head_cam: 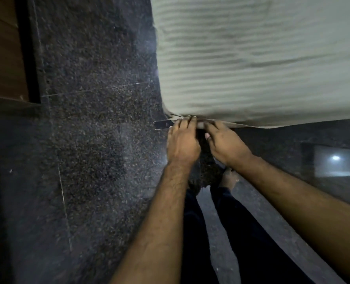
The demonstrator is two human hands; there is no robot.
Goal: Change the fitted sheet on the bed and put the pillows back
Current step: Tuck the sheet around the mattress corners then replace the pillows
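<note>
Head cam: our left hand (pixel 182 140) & right hand (pixel 225 142), fingers curled, grip the pale fitted sheet (pixel 251 62) hem at the bed's near corner, above dark speckled floor (pixel 92 124).

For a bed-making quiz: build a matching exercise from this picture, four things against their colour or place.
Things:
1. sheet
2. floor
3. left hand
4. wooden panel

Descriptions:
A. dark speckled stone
B. brown, at the far left edge
C. pale with ribbed stripes, over the mattress corner
D. fingers at the sheet's lower edge, beside the right hand

Pairs: 1-C, 2-A, 3-D, 4-B
</note>
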